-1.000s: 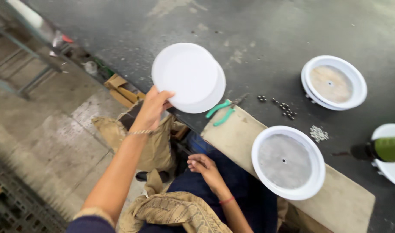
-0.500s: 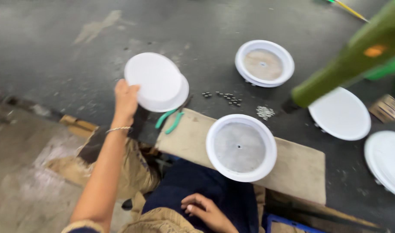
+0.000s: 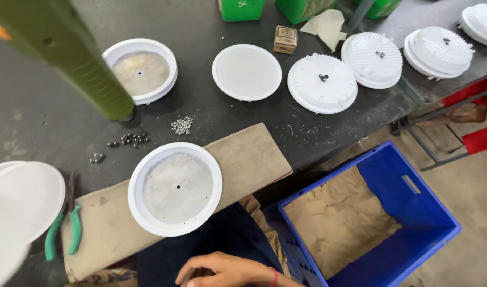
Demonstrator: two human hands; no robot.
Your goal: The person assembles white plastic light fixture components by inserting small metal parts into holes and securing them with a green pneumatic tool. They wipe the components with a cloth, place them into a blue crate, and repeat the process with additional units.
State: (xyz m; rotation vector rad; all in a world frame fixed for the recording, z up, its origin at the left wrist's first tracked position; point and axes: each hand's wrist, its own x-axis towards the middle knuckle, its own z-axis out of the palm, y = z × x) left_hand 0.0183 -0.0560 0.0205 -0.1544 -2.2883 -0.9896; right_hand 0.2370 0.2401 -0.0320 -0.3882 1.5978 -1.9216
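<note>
Far left, a stack of white discs (image 3: 20, 204) sits at the frame edge; the left hand is out of view. Green-handled pliers (image 3: 68, 226) lie beside it, on the tan board (image 3: 249, 159). A white round housing (image 3: 175, 188), open side up, rests on the board. Loose screws (image 3: 182, 125) lie on the dark table (image 3: 52, 133) behind, near a green column (image 3: 73, 58). The right hand (image 3: 227, 270) rests low on the lap, fingers loosely curled, holding nothing, just below the housing. A flat disc (image 3: 246, 72) and finned covers (image 3: 322, 84) line the table. Right, a blue crate (image 3: 408, 212) stands on the floor.
</note>
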